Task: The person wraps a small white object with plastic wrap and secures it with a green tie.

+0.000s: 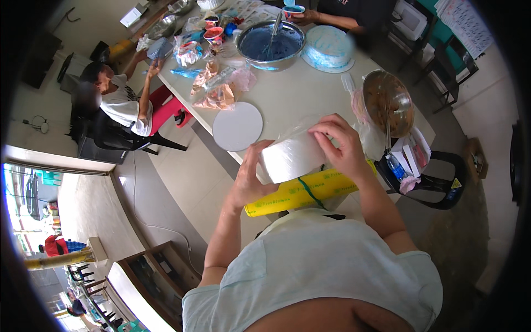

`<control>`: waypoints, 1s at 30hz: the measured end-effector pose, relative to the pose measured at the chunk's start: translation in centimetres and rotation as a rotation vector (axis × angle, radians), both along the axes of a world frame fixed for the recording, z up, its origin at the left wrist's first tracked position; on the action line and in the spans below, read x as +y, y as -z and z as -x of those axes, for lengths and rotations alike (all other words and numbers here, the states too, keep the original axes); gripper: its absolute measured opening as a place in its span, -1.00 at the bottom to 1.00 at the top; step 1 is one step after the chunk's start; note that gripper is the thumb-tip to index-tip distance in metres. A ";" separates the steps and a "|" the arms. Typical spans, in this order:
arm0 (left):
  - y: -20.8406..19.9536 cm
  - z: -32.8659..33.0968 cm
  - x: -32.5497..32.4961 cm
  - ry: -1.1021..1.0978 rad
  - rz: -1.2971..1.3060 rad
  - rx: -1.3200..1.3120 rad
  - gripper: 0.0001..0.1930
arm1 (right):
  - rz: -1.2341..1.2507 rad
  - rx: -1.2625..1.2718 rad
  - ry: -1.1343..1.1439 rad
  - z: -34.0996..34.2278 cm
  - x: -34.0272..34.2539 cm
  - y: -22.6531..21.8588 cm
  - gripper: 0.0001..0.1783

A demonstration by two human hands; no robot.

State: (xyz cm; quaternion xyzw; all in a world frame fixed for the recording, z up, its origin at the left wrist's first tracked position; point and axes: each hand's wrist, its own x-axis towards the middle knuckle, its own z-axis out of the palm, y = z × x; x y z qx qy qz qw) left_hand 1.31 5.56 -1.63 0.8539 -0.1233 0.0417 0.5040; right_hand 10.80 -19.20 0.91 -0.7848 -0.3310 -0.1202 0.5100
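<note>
Between my two hands, above the near table edge, is a white, drum-shaped roll with shiny clear plastic film on it. My left hand curves around its left side, the thumb low and the fingers along the upper edge. On the upper right my right hand has its thumb and fingertips drawn together on the clear film. Below the roll, a yellow printed band with a dark green cord crosses in front of my waist. A flat pale round board lies beyond my left hand.
On the table stand a steel bowl of dark blue mixture with a whisk and a blue-and-white cake. Another bowl holds brown remains. Plastic bags lie left. A seated person and another person's arm are across.
</note>
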 end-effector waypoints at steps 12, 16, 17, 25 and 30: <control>2.4 4.4 -2.3 -0.255 -0.100 -0.273 0.00 | 1.184 0.467 0.105 -4.9 -5.6 16.1 0.00; 3.5 5.7 -4.8 -0.300 -0.088 -0.263 -0.06 | 1.167 0.376 0.158 -4.5 -4.5 18.9 -0.22; 3.6 6.3 -5.2 -0.304 -0.109 -0.233 -0.06 | 1.113 0.342 0.148 -4.5 -4.5 19.9 -0.42; 5.8 0.7 -5.2 -0.261 -0.529 -0.303 -0.08 | 1.163 0.139 0.118 -4.2 -6.2 18.4 -0.72; 10.5 -4.1 -5.6 -0.277 -1.173 -0.296 -0.22 | 0.992 0.386 0.355 -4.1 -4.7 18.5 -0.64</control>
